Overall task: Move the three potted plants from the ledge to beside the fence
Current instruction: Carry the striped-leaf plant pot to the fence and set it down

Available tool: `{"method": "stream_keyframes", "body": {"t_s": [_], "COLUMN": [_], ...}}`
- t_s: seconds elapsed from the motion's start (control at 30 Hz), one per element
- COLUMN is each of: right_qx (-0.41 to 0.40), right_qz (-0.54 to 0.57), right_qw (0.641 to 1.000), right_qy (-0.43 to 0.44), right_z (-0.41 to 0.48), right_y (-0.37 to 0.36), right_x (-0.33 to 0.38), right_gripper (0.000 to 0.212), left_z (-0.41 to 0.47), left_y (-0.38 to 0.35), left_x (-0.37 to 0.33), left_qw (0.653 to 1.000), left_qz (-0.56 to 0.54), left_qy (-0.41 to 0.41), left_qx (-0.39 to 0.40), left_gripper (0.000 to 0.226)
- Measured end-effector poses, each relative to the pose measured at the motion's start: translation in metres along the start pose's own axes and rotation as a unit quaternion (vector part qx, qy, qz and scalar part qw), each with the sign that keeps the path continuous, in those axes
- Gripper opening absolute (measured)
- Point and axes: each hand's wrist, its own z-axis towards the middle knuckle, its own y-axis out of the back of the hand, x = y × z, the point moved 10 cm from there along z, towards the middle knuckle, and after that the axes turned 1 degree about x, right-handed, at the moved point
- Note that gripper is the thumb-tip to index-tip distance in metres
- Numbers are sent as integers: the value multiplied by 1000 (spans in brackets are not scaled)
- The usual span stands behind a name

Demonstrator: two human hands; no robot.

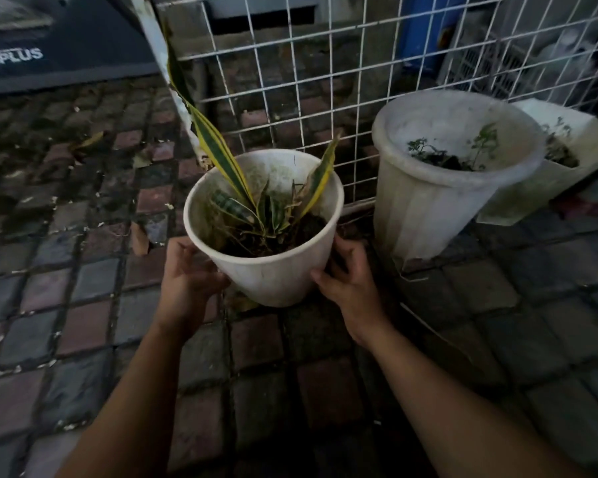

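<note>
A white round pot with a snake plant of yellow-edged leaves is at the centre, low over or on the paving beside the white wire fence. My left hand grips its left wall and my right hand grips its right wall. To the right, a taller white ribbed pot with small green sprouts stands against the fence. Behind that pot, a white square pot with a thin plant stands at the far right. I cannot tell whether the held pot touches the ground.
Wet brick paving covers the ground, with dry leaves scattered on the left. A dark board with the word PLUS leans at the top left. A white fence post slants down just left of the held pot.
</note>
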Motion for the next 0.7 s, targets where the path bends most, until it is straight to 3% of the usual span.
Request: {"method": "stream_keyframes", "body": {"t_s": [0.1, 0.2, 0.27, 0.33, 0.43, 0.53, 0.7], "right_qx": [-12, -52, -68, -58, -47, -66, -50], "right_qz": [-19, 16, 26, -48, -198, -263, -293], "right_qw": [1000, 999, 997, 996, 977, 961, 953], "right_qy": [-2, 4, 25, 49, 63, 62, 64], "right_z": [-1, 8, 19, 25, 25, 21, 27], "right_y": [-3, -4, -3, -13, -30, -33, -32], "right_x": [11, 37, 64, 90, 101, 97, 98], "right_gripper": [43, 39, 45, 57, 76, 78, 74], "left_z": [2, 9, 16, 23, 23, 19, 12], "left_y": [1, 3, -3, -5, -6, -5, -4], "left_x": [-26, -49, -56, -52, -44, -46, -46], "left_qw": [997, 998, 1000, 998, 994, 992, 989], "left_qz": [-71, -66, 0, 55, 93, 106, 84], "left_qy": [0, 13, 11, 2, -1, -13, -46], "left_qx": [-10, -21, -20, -27, -49, -74, -114], "left_gripper": [26, 65, 58, 46, 62, 69, 60]}}
